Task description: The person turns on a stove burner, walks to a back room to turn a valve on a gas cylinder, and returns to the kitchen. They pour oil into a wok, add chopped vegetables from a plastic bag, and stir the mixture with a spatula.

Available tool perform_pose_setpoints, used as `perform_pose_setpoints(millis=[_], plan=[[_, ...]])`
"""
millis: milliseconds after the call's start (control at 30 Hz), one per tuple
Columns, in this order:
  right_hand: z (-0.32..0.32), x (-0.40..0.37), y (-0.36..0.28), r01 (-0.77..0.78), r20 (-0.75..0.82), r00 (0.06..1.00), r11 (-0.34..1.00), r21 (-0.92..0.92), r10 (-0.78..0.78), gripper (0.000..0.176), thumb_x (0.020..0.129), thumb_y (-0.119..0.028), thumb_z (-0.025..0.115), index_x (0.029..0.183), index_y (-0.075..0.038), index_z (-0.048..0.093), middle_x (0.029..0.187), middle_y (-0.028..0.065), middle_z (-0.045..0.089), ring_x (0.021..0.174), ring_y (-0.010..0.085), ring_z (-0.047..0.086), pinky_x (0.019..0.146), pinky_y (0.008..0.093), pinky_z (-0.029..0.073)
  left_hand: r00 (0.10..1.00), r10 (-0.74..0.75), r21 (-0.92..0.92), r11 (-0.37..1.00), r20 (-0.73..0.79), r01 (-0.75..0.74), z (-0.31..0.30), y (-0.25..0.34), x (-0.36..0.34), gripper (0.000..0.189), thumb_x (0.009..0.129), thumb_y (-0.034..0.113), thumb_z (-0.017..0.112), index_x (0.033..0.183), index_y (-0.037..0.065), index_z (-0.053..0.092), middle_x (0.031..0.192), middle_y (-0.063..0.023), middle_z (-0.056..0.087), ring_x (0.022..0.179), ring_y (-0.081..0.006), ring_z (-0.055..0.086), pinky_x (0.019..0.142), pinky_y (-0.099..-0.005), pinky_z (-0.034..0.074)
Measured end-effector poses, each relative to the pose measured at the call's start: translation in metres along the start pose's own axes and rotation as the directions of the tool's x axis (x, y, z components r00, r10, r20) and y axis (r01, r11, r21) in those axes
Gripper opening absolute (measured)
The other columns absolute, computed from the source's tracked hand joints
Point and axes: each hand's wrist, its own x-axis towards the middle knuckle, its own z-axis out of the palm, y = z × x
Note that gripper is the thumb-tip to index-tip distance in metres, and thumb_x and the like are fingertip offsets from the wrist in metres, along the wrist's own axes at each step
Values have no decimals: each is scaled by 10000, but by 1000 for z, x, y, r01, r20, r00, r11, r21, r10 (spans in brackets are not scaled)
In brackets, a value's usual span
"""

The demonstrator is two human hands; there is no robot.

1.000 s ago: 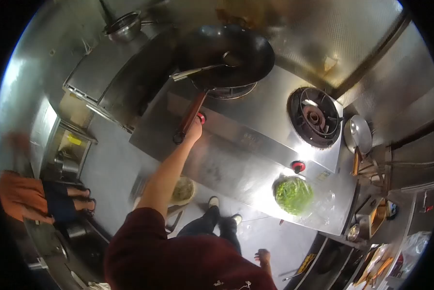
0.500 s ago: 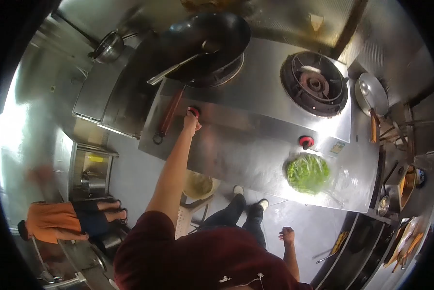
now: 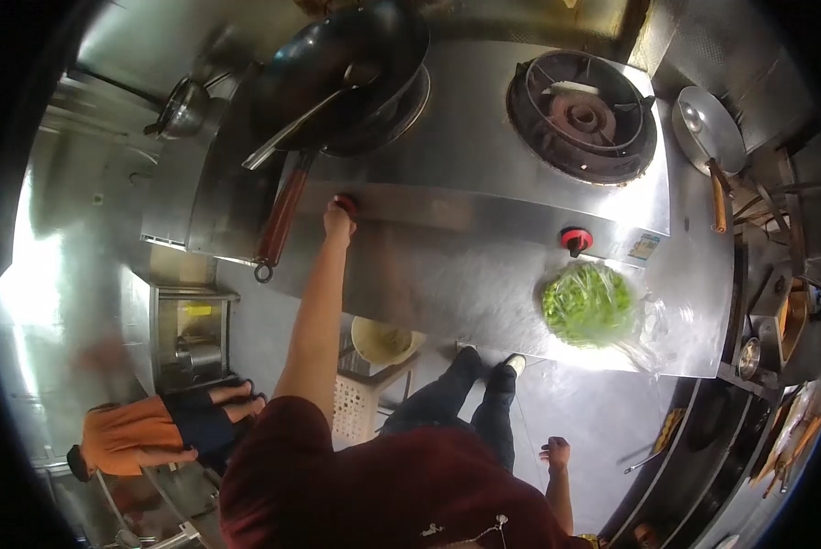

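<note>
At the stove's front panel, my left hand [image 3: 339,222] is closed round a red knob [image 3: 345,203], most of which it hides. Just left of it is the brown handle [image 3: 285,215] of a large dark wok [image 3: 310,69] tilted over the left burner. A long-handled metal ladle [image 3: 301,125] rests inside the wok. My right hand [image 3: 555,453] hangs low at my side, fingers curled in, with nothing visible in it. A clear plastic bag of chopped greens [image 3: 589,306] lies on the steel ledge, well above my right hand in the view.
The right burner [image 3: 583,117] has no pan, and a second red knob [image 3: 575,241] sits below it. A pale pan [image 3: 708,133] stands at the far right. Below the ledge are a bowl [image 3: 380,340] and a plastic stool [image 3: 354,407]. A person in orange [image 3: 136,435] stands at left.
The view has shifted, so the wok and burners sit higher in it. My left hand remains at the knob, its wrist turned somewhat. My right hand still hangs with curled fingers.
</note>
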Motion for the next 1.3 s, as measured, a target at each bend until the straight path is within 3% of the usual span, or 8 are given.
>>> perform_pose_setpoints(millis=[267, 400, 633, 700, 800, 967, 1067, 1300], plan=[[25, 9, -12, 74, 62, 995, 996, 46, -76, 210, 809, -181, 473, 907, 1, 510, 646, 118, 571, 411, 179, 531, 349, 261, 427, 972, 230, 302, 931, -55, -203, -2, -34, 44, 429, 900, 369, 299, 1048, -4, 449, 797, -137, 510, 659, -259, 542, 528, -324, 466], [16, -1, -11, 56, -1, 998, 998, 38, -56, 224, 812, -183, 468, 926, 6, 506, 648, 122, 572, 418, 186, 534, 352, 266, 431, 477, 790, 763, 17, 386, -646, -34, -23, -1, 403, 899, 320, 323, 1035, -39, 445, 785, -204, 515, 768, -364, 536, 710, -409, 452], [13, -6, 26, -66, -16, 998, 996, 68, 67, 253, 812, -207, 476, 932, 15, 502, 644, 122, 570, 427, 189, 541, 346, 279, 432, 725, 683, 686, 485, 90, -543, -9, -25, 37, 309, 901, 280, 347, 977, 5, 465, 726, -147, 502, 696, -284, 544, 606, -392, 467], [20, -4, 28, -55, 18, 998, 991, 120, 53, 227, 810, -168, 461, 905, 32, 508, 637, 127, 569, 394, 175, 522, 318, 256, 405, 976, -57, -220, 970, 208, 104, -10, -13, 33, 286, 907, 293, 331, 910, 38, 460, 684, -91, 469, 575, -185, 488, 530, -347, 456], [29, 3, 21, -40, 63, 998, 991, 128, 32, 231, 818, -173, 462, 914, 31, 507, 637, 127, 567, 411, 174, 528, 332, 253, 409, 948, -143, -215, 954, 285, 208, -14, -12, 45, 274, 910, 300, 317, 871, 61, 446, 664, -53, 434, 512, -124, 397, 509, -312, 436], [26, 7, 4, 26, 68, 997, 990, 141, -36, 222, 817, -172, 462, 887, 31, 517, 636, 126, 565, 430, 171, 531, 356, 257, 422, 970, 236, 163, 957, 49, -241, -5, -32, 41, 265, 899, 283, 359, 950, 46, 464, 714, -113, 500, 640, -232, 522, 585, -388, 455], [9, 26, 18, 135, 66, 987, 981, 142, -145, 198, 805, -158, 472, 816, 31, 528, 624, 125, 555, 441, 166, 520, 363, 269, 431, 508, 800, 660, 196, 320, -725, -23, -38, 19, 269, 864, 255, 414, 1031, 56, 481, 916, -161, 539, 902, -323, 532, 717, -433, 440], [-39, 88, 23, -51, 192, 979, 995, -84, 66, 206, 784, -143, 476, 905, 21, 509, 652, 186, 563, 426, 261, 542, 347, 347, 462, 824, 566, 556, 687, -5, -468, -49, -29, -81, 435, 801, 246, 497, 1186, 89, 369, 1108, -148, 473, 998, -325, 488, 827, -420, 403]])
